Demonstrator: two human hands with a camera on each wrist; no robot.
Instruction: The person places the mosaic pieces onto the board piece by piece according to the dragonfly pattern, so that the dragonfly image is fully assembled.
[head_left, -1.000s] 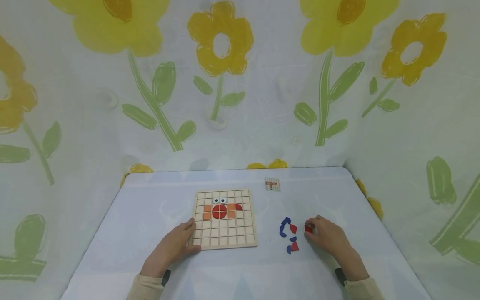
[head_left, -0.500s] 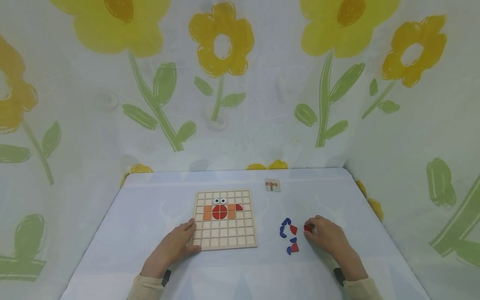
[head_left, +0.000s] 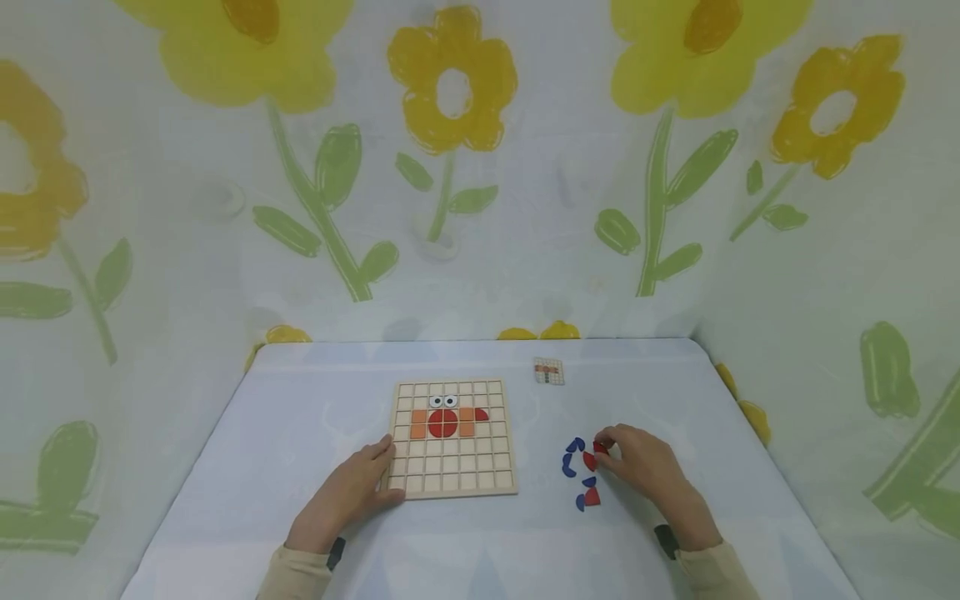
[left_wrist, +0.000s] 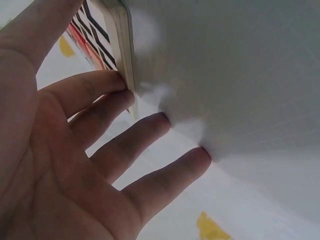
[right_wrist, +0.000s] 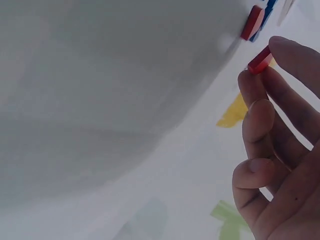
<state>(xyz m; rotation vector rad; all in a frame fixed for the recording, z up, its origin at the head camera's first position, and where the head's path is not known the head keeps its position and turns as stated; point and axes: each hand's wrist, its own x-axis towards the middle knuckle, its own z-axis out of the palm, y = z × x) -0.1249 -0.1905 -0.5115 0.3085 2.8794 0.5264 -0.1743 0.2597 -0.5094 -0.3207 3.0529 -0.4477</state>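
by blue pcs (head_left: 567, 467), r hand (head_left: 647, 463) pinches red pc (right_wrist: 259, 61)

From the head camera we look forward and down from the near side of the table (head_left: 300, 417), across to the far flowered wall (head_left: 540, 275), with the left hand (head_left: 351, 493), board (head_left: 457, 467) and right hand (head_left: 645, 463) well below us. Our left wrist view sits close, facing the left hand's palm; it seems to share the board's left edge with the head view, though steeply slanted. Our right wrist view, also close, shares the right hand and its red piece (right_wrist: 260, 60) with the head view.
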